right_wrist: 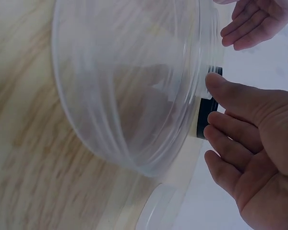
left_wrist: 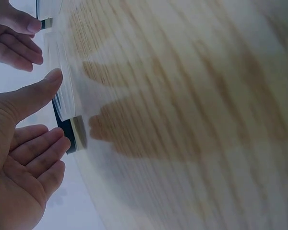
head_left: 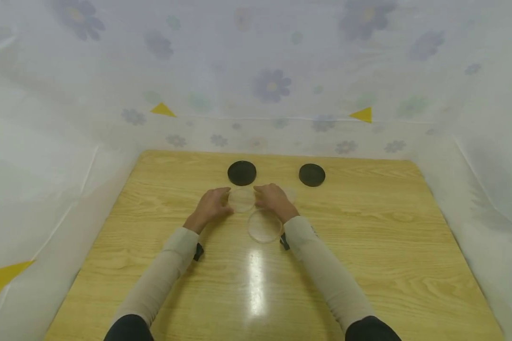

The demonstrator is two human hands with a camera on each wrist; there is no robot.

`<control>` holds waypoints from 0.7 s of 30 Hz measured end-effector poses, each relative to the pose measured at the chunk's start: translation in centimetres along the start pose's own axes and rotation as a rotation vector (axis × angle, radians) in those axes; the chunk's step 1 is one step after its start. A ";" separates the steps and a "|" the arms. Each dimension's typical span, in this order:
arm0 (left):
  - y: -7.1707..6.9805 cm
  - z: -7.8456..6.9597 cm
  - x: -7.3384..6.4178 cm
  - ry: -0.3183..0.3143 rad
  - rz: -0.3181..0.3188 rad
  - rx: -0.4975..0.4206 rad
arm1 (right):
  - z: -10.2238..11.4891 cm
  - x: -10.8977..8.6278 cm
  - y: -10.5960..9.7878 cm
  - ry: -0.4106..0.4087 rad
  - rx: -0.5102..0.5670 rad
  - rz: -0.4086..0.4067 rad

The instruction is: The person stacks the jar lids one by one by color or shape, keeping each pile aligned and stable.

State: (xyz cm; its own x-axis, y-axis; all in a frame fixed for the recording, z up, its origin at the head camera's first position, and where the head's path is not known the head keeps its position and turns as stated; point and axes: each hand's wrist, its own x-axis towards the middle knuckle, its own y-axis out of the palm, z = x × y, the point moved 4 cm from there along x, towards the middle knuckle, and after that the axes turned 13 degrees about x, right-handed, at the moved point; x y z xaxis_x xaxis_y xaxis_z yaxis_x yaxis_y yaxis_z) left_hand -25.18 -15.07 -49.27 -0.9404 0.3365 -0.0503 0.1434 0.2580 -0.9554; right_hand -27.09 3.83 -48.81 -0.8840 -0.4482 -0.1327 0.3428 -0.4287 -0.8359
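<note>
My left hand and right hand flank a clear round container, one on each side, fingertips right at its rim. In the left wrist view the left hand has its thumb tip overlapping the clear wall, fingers loosely bent. The right hand looks much the same in the right wrist view, thumb extended and fingers relaxed. A larger clear round container stands nearer, by the right wrist. Part of another clear round piece shows behind the right hand, which partly hides it.
Two black round lids lie toward the back of the wooden table: a left lid just beyond the hands and a right lid. White flower-patterned sheeting encloses the back and sides, with yellow triangles on it.
</note>
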 end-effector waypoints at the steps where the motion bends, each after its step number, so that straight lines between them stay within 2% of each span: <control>1: 0.0 0.0 0.0 0.001 -0.004 -0.004 | 0.0 0.1 0.1 -0.005 -0.001 -0.001; 9: 0.3 -0.3 -0.1 0.015 -0.014 -0.025 | 0.3 0.7 0.8 -0.068 -0.024 -0.015; 21: 0.6 -0.3 0.0 0.018 -0.023 -0.006 | 0.8 0.8 1.3 -0.035 -0.006 0.006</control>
State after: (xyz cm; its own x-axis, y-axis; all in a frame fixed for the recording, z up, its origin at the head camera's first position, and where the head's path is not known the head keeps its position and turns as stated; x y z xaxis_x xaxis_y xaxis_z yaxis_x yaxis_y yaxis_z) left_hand -25.04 -14.60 -49.76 -0.9377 0.3467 -0.0227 0.1236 0.2718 -0.9544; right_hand -27.07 2.32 -49.61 -0.8705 -0.4775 -0.1192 0.3457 -0.4211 -0.8386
